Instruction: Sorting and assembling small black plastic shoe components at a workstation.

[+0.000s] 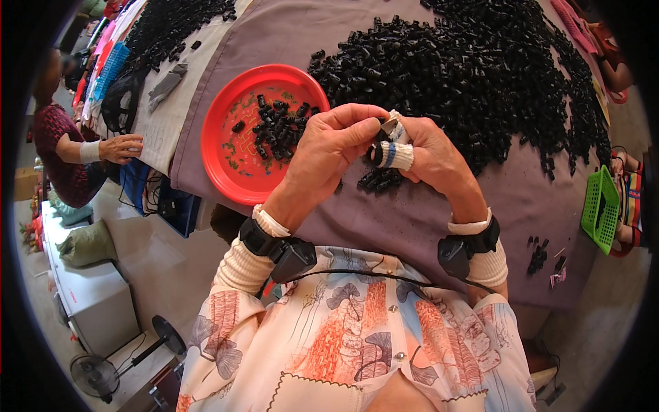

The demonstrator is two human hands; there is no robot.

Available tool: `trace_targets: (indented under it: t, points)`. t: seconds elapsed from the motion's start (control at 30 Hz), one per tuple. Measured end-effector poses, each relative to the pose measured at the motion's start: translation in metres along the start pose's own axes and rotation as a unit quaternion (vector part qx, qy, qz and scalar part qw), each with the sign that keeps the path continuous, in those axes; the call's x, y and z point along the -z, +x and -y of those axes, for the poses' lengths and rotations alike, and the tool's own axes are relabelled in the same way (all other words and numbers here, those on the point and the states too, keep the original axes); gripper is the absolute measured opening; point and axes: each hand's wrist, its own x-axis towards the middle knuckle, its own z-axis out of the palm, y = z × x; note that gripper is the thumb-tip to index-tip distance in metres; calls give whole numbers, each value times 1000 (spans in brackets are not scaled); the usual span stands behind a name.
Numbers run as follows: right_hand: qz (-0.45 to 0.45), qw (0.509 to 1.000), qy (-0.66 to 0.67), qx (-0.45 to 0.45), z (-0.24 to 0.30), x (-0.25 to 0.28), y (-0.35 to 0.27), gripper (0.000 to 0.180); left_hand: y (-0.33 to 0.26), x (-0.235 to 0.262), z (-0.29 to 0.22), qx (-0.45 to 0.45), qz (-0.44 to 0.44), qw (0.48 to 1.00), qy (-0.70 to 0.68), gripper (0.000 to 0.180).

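Observation:
My left hand [321,147] is closed in a pinch, its fingertips meeting my right hand in front of my body. What lies between those fingertips is too small to make out. My right hand [443,154] curls closed around a small black cylindrical part [375,154], which shows only partly. White cloth bands, one with a blue stripe [397,156], cover fingers of the right hand. Left of my hands sits a red round tray [214,147] with several similar black parts [278,130] in it. A few more black pieces [379,180] lie just below the right hand.
A large heap of black parts [453,69] covers the far side of the purple-grey tablecloth [384,230]. A green basket [600,211] is at the right edge near another person. A person's hand [122,147] rests at the left table edge. A fan [95,378] stands lower left.

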Motion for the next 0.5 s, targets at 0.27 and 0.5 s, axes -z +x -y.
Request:
trace_targets:
  t: [0.27, 0.5]
  points:
    - [-48, 998, -45, -12, -10, 7, -2, 29, -5, 38, -12, -23, -46, 998, 22, 18]
    - [-43, 997, -61, 9, -11, 3, -3, 13, -20, 89, -25, -96, -233, 940, 230, 26]
